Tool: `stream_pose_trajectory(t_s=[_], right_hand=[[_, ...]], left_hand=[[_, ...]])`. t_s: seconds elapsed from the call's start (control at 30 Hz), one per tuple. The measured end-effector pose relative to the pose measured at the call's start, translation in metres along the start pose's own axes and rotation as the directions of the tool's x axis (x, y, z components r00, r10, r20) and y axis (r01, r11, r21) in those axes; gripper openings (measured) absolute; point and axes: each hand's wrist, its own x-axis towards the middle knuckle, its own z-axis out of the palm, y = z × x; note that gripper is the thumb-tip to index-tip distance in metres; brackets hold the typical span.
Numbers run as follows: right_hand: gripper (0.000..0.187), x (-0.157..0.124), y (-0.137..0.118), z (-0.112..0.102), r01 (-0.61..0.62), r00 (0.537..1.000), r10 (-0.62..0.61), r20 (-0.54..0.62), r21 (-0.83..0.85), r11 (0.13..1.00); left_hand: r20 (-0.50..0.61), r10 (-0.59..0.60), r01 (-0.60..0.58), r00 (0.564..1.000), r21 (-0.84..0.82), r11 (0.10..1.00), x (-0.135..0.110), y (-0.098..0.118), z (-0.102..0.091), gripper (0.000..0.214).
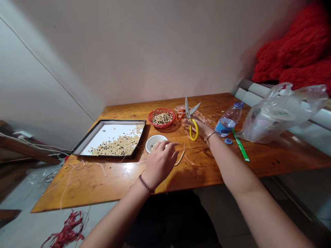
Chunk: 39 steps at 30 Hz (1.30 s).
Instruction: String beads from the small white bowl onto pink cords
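Note:
My left hand (162, 157) is over the table just in front of the small white bowl (149, 142), palm down. Its fingers are apart, with nothing visible in them. A short string of beads (180, 159) lies by its fingertips. My right hand (203, 128) holds scissors (194, 132) with a yellow handle, their blades spread and pointing up. An orange handle loop (179, 116) shows beside them; I cannot tell whether it belongs to the same pair. Behind this hand lies a tangle of pale pink cord (205, 119). Small beads lie in the bowl, partly hidden by my left hand.
A black-edged tray (90, 132) of loose beads stands at the left. A red basket (161, 125) holds strung beads. To the right are a water bottle (227, 120), its blue cap (228, 141), a green strip (241, 145) and a plastic bag (274, 117). Loose cords (69, 174) trail over the front-left edge.

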Motion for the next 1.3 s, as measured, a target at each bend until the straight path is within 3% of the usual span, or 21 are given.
stream_pose_trajectory(t_s=[0.13,0.3,0.67,0.87,1.13,1.23,1.3], right_hand=[[0.067,-0.003,0.001,0.002,-0.011,1.0,0.011,0.019,0.005,1.0],[0.076,-0.004,-0.001,0.004,0.016,1.0,-0.016,0.006,-0.036,0.999],[0.079,0.003,0.018,-0.002,-0.07,0.998,0.07,0.002,-0.018,0.997],[0.07,0.001,0.016,-0.003,-0.02,0.999,0.022,-0.045,0.03,0.999],[0.068,-0.009,0.001,-0.003,-0.083,0.997,0.083,-0.012,-0.026,0.996],[0.068,-0.01,-0.001,-0.002,-0.106,0.994,0.107,0.018,-0.044,0.993],[0.069,-0.008,0.001,-0.002,-0.123,0.992,0.123,0.022,-0.029,0.992]], left_hand=[[-0.009,0.114,-0.114,0.993,-0.036,0.993,0.052,0.003,0.045,0.037],[0.024,0.177,-0.176,0.984,-0.016,0.984,0.065,-0.012,0.078,0.026],[-0.108,0.155,-0.145,0.982,0.102,0.984,0.054,-0.009,0.069,0.018],[-0.079,0.207,-0.204,0.975,0.044,0.978,0.052,0.0,0.069,0.019],[-0.066,0.101,-0.098,0.993,0.051,0.994,0.05,0.001,0.075,0.022],[-0.047,0.114,-0.111,0.992,0.046,0.993,0.054,0.001,0.067,0.024],[-0.103,0.098,-0.094,0.99,0.042,0.995,0.057,0.002,0.05,0.024]])
